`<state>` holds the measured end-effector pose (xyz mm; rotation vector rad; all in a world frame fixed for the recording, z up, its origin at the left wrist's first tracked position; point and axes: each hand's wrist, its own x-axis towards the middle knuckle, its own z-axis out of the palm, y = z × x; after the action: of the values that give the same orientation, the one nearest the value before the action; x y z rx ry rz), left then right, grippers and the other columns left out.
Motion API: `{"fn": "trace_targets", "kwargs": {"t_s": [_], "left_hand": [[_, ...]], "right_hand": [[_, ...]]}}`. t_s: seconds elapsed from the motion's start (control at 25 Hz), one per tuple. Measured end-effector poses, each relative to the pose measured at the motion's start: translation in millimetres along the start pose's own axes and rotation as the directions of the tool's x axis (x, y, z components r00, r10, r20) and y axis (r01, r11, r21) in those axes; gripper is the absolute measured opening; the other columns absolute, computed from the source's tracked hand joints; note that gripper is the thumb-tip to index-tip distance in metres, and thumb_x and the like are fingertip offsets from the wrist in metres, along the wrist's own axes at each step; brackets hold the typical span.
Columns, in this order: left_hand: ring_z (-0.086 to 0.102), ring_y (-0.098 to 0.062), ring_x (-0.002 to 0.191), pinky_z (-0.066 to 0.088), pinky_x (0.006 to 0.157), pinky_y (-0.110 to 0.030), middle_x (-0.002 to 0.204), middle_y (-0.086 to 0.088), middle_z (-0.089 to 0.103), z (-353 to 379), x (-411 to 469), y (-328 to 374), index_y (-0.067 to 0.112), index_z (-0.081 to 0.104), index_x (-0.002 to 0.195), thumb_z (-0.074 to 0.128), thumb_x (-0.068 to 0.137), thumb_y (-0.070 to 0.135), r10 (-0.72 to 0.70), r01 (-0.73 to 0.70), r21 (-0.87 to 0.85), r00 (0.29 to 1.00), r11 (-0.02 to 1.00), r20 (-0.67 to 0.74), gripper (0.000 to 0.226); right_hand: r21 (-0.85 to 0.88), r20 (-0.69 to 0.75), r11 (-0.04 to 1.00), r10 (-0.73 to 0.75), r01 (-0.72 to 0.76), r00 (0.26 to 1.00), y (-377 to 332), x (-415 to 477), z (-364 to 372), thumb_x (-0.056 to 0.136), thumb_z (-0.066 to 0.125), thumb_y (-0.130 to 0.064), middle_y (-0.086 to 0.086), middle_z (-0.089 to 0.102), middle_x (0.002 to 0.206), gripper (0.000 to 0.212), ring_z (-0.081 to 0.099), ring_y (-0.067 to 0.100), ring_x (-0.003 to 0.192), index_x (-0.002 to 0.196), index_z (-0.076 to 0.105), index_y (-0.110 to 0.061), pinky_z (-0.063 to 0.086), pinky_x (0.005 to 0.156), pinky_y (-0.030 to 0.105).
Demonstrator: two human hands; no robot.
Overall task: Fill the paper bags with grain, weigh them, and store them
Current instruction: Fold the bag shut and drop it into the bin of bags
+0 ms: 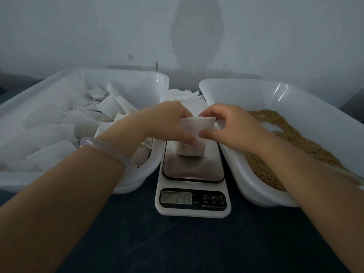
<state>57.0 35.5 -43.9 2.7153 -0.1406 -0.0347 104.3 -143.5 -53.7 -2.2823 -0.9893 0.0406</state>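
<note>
A small white paper bag (194, 134) stands upright on the steel platform of a white kitchen scale (193, 201) in the middle. The scale's display shows digits that look like 244. My left hand (165, 121) pinches the bag's upper left edge, thumb in front. My right hand (228, 125) pinches its upper right edge, thumb low on the front. Brown grain (291, 138) lies in the white tub (256, 91) on the right. The bag's contents are hidden.
A white tub (137, 75) on the left holds several white paper bags (78, 123). A stack of flat empty bags (185, 94) lies behind the scale between the tubs. The table top (177, 243) is dark; a pale wall stands close behind.
</note>
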Motion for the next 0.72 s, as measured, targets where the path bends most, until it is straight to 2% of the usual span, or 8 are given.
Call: {"fn": "trace_targets", "kwargs": {"t_s": [0.12, 0.2, 0.28, 0.36, 0.4, 0.52, 0.6, 0.72], "left_hand": [[0.051, 0.008, 0.048, 0.033, 0.049, -0.022, 0.050, 0.014, 0.053, 1, 1, 1, 0.033, 0.055, 0.058, 0.077, 0.067, 0.043, -0.010, 0.010, 0.029, 1.000, 1.000, 0.012, 0.026], [0.050, 0.000, 0.047, 0.033, 0.050, -0.023, 0.052, 0.011, 0.051, 1, 1, 1, 0.031, 0.054, 0.056, 0.074, 0.073, 0.039, -0.007, 0.007, 0.049, 1.000, 0.999, 0.011, 0.027], [0.046, -0.004, 0.050, 0.034, 0.051, -0.024, 0.054, 0.009, 0.048, -2, 0, 1, 0.028, 0.051, 0.054, 0.069, 0.080, 0.031, 0.014, -0.013, 0.037, 0.999, 0.999, -0.036, 0.032], [0.044, -0.004, 0.054, 0.034, 0.051, -0.018, 0.056, 0.008, 0.047, -12, -2, -2, 0.023, 0.050, 0.057, 0.066, 0.082, 0.026, -0.026, 0.012, -0.064, 0.975, 0.998, -0.220, 0.030], [0.044, -0.007, 0.054, 0.033, 0.049, -0.015, 0.057, 0.007, 0.047, -18, -2, -5, 0.019, 0.052, 0.061, 0.066, 0.082, 0.025, -0.092, 0.041, -0.147, 0.929, 0.988, -0.359, 0.026], [0.047, -0.020, 0.063, 0.035, 0.054, -0.026, 0.061, 0.001, 0.051, -40, -7, -21, 0.008, 0.059, 0.075, 0.060, 0.079, 0.019, -0.338, 0.114, -0.354, 0.658, 0.928, -0.673, 0.012], [0.054, -0.024, 0.070, 0.041, 0.061, -0.027, 0.071, -0.006, 0.058, -47, -11, -37, 0.004, 0.061, 0.080, 0.056, 0.077, 0.013, -0.447, 0.254, -0.372, 0.607, 0.893, -0.658, 0.010], [0.068, -0.029, 0.066, 0.057, 0.069, -0.036, 0.073, -0.018, 0.067, -45, -17, -53, -0.003, 0.063, 0.083, 0.050, 0.076, 0.002, -0.588, 0.421, -0.433, 0.707, 0.797, -0.394, 0.016]], "right_hand": [[-0.019, 0.007, 1.000, -0.003, 0.004, 1.000, 0, 0, 0, 0.077, 0.074, -0.029, -0.018, 0.062, 0.098, 0.026, 0.057, 0.001, 0.096, 0.098, 0.059, -0.033, 0.041, 0.073, 0.012], [-0.018, -0.004, 1.000, 0.003, -0.003, 1.000, 0, 1, 1, 0.078, 0.073, -0.032, -0.013, 0.062, 0.103, 0.031, 0.057, 0.004, 0.101, 0.105, 0.059, -0.030, 0.043, 0.079, 0.016], [0.052, -0.119, 0.999, 0.012, -0.006, 0.993, -1, 0, 1, 0.078, 0.070, -0.041, -0.015, 0.061, 0.105, 0.039, 0.056, 0.002, 0.102, 0.113, 0.056, -0.031, 0.043, 0.085, 0.019], [0.189, -0.320, 0.982, 0.044, 0.018, 0.946, -5, -1, -3, 0.077, 0.068, -0.048, -0.019, 0.060, 0.103, 0.040, 0.054, -0.006, 0.097, 0.112, 0.054, -0.035, 0.040, 0.083, 0.013], [0.234, -0.394, 0.972, 0.063, 0.034, 0.917, -5, -2, -5, 0.078, 0.068, -0.048, -0.020, 0.060, 0.102, 0.038, 0.054, -0.009, 0.097, 0.111, 0.054, -0.036, 0.039, 0.081, 0.011], [0.268, -0.424, 0.962, 0.076, 0.045, 0.903, -6, -3, -6, 0.079, 0.069, -0.043, -0.020, 0.062, 0.101, 0.034, 0.055, -0.008, 0.097, 0.109, 0.055, -0.035, 0.040, 0.081, 0.010], [0.263, -0.397, 0.963, 0.062, 0.049, 0.916, -7, -3, -4, 0.079, 0.070, -0.039, -0.018, 0.062, 0.100, 0.033, 0.056, -0.004, 0.095, 0.108, 0.056, -0.033, 0.041, 0.080, 0.013], [0.276, -0.390, 0.960, 0.067, 0.047, 0.918, -6, -2, -3, 0.080, 0.071, -0.035, -0.018, 0.062, 0.096, 0.030, 0.054, -0.003, 0.084, 0.107, 0.057, -0.033, 0.041, 0.074, 0.017]]}}
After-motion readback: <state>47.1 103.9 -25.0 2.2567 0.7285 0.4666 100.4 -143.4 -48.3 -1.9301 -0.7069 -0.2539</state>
